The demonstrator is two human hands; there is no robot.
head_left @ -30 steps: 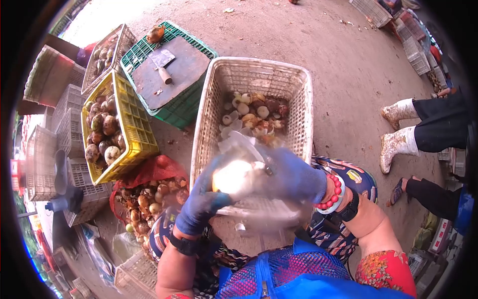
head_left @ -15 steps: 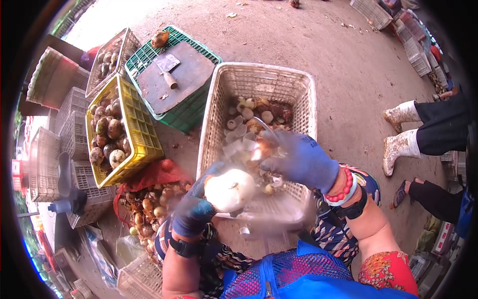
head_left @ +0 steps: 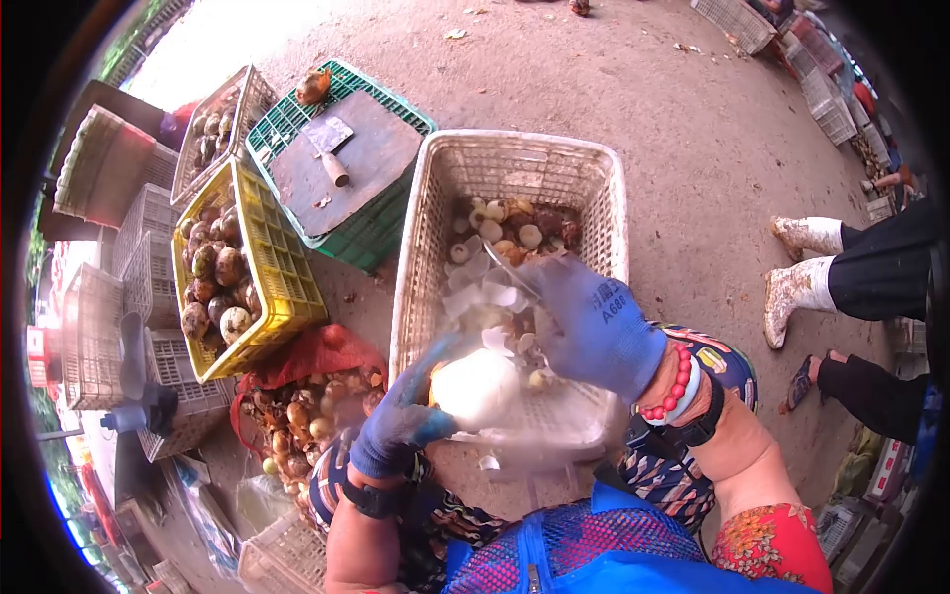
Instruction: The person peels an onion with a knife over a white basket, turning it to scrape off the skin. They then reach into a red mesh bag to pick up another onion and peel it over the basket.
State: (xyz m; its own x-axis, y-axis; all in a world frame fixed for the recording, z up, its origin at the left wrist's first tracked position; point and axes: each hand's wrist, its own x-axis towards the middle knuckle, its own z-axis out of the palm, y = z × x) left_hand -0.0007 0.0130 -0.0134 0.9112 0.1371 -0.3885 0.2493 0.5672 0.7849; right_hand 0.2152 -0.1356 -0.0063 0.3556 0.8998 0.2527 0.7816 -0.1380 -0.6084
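My left hand (head_left: 406, 411), in a blue glove, is closed around a large peeled white onion (head_left: 479, 388) above the near part of a dirty white crate (head_left: 421, 287). My right hand (head_left: 599, 332), also gloved in blue, is closed just to the right of the onion and blurred by motion. A thin metal knife blade (head_left: 508, 265) sticks out from it toward the upper left; the handle is hidden in the glove. Beneath both hands, onion peelings and cut ends (head_left: 500, 223) lie in the crate.
A green crate (head_left: 371, 238) at the upper left bears a board (head_left: 381, 148) with a cleaver (head_left: 332, 148) on it. Beside it a yellow crate (head_left: 287, 287) holds brown onions. A red net bag (head_left: 332, 351) of onions lies lower left. A person's white boots (head_left: 797, 292) stand on the right.
My left hand and the onion have shifted slightly right. The right hand has turned, its back now facing up more, and a brown piece near its fingers no longer shows.
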